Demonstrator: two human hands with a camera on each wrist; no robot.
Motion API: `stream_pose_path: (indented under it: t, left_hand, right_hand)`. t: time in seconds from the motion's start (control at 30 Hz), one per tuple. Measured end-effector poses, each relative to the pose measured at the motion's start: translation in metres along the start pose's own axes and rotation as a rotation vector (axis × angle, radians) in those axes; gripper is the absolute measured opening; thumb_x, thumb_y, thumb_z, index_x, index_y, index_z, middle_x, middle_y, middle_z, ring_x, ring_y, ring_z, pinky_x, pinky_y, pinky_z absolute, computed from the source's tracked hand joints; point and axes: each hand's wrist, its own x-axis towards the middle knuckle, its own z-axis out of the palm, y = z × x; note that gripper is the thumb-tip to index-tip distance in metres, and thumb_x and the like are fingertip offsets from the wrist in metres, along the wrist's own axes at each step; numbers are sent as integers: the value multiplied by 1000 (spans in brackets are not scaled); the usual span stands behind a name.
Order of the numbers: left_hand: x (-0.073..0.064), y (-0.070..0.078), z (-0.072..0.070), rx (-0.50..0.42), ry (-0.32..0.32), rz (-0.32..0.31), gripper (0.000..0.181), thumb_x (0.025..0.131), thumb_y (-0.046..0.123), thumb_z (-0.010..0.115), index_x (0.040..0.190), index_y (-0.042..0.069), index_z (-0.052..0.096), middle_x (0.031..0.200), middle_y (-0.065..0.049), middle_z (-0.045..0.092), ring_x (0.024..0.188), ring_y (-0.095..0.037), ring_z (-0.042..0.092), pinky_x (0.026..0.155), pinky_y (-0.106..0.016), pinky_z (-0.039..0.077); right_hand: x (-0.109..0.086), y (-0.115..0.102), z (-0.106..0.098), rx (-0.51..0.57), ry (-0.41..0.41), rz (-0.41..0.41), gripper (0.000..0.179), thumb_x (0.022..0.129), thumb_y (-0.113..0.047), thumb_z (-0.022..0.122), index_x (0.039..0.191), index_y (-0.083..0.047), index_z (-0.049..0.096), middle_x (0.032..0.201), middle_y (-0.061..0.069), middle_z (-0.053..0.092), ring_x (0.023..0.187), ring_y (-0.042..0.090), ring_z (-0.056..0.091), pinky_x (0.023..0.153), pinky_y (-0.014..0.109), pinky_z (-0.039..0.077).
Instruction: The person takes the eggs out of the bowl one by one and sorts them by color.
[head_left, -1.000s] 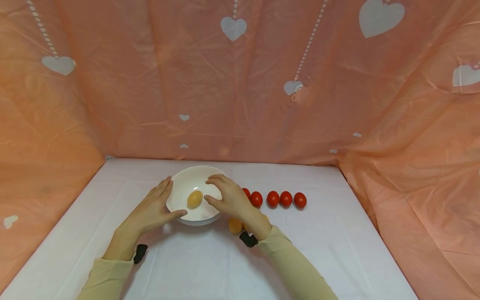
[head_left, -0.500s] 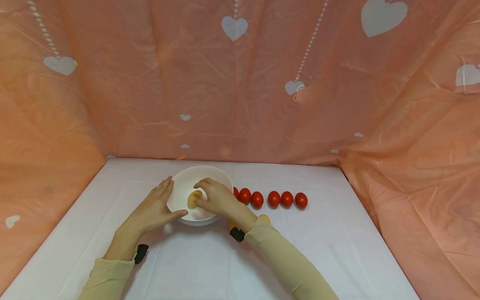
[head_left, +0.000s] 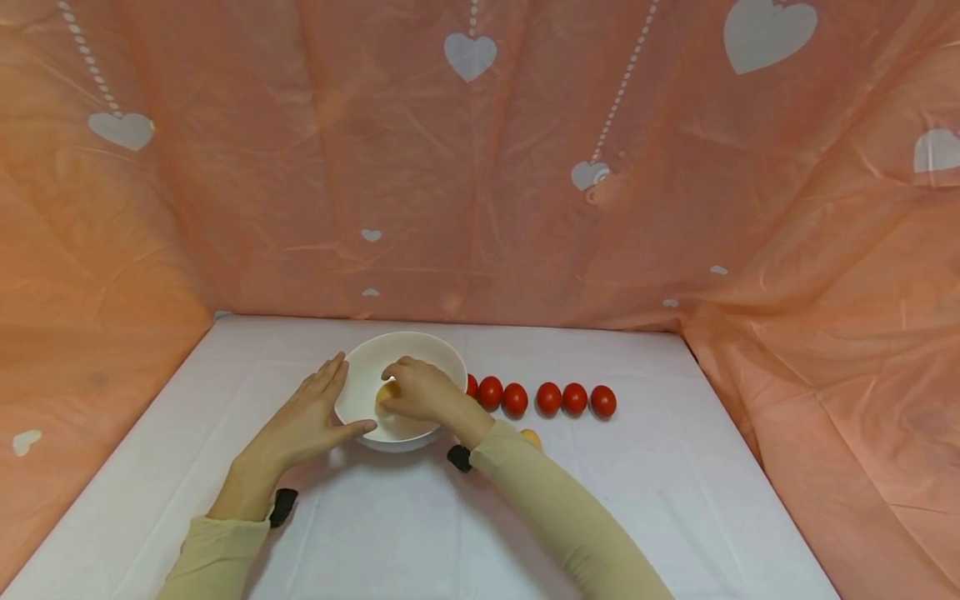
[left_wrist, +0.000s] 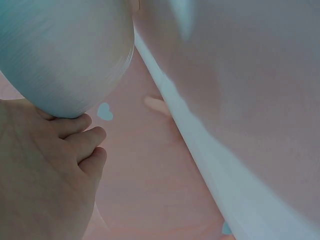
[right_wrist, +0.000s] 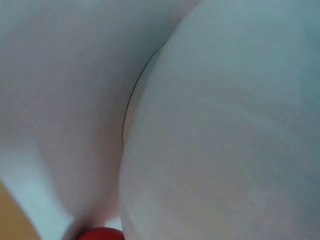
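Note:
A white bowl stands left of the middle of the table, with a yellow cherry tomato inside it. My right hand reaches in over the bowl's right rim, thumb and fingers pinching that tomato and hiding part of it. My left hand lies along the bowl's left side, its fingers fairly straight and its thumb at the front rim. In the left wrist view, the fingertips touch the outer wall of the bowl. The bowl's wall fills most of the right wrist view, hiding the right hand's fingers.
Several red cherry tomatoes lie in a row to the right of the bowl. Behind the right sleeve another yellow cherry tomato partly shows. A pink curtain with hearts encloses the white table.
My right hand has moved left and down into the bowl, and its fingers have closed round the yellow cherry tomato. The left hand and the bowl have stayed in place.

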Motion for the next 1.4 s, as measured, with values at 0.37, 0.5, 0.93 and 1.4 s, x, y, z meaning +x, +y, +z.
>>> stream_pose_path:
  t: [0.37,0.5,0.93,1.4]
  left_hand:
    - [2,2,0,-6,-8,9,113,91,64,70,158,-15,23,170,-29,15,156,-47,18,126,-60,18]
    - [2,2,0,-9,-14,4,114,91,65,69,158,-14,22,170,-28,14,156,-47,17,126,-60,18]
    - [0,2,-1,-12,-23,-2,115,91,67,67,159,-14,21,170,-28,13,156,-47,18,126,-60,18]
    - [-1,2,-3,-22,-24,-11,115,91,66,69,158,-15,20,169,-30,13,155,-50,18,125,-62,19]
  right_hand:
    - [4,0,6,-9,-53,-6,44,91,-31,81,130,-13,72,120,2,69,103,15,63,95,25,52]
    - [3,0,5,-14,-51,-17,41,91,-28,80,128,-12,73,117,2,70,101,14,63,93,24,52]
    - [-2,1,3,-19,-9,-32,42,91,-29,80,129,-13,73,121,2,71,108,18,66,99,26,52]
    - [-21,0,-12,14,97,-86,41,93,-33,79,130,-15,72,126,2,70,115,15,66,98,27,54]
